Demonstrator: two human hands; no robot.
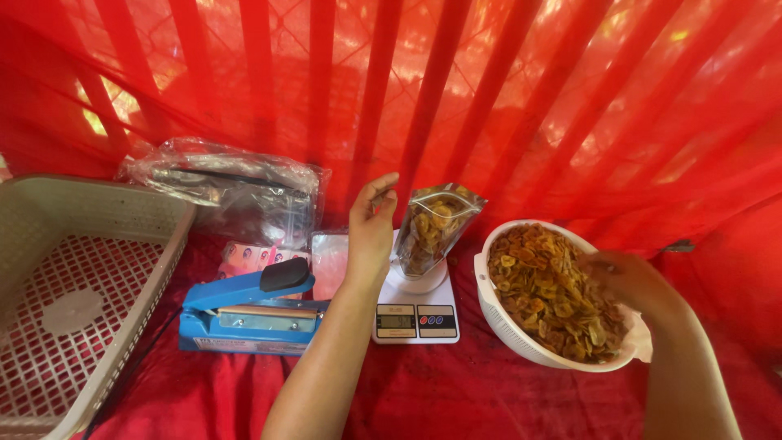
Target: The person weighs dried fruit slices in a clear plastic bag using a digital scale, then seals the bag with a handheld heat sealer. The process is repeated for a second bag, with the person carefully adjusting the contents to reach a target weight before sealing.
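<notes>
Red cloth covers the surface [456,399], and red striped netting hangs close behind it. At the far left sits a beige lattice basket [49,244], then a blue heat sealer [244,314] with clear bags [236,191] behind. The left hand [371,232], loosely curled, holds nothing beside a chip-filled pouch [432,228] standing on a white scale [415,314]. The right hand [631,281], blurred, reaches into the white bowl [509,330] of chips; its grip cannot be told.

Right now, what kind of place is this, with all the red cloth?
Probably a small home snack-packing spot. A bag of chips stands on a kitchen scale, a blue heat sealer sits beside it, and a white bowl holds more chips. The right hand is over the bowl.
</notes>
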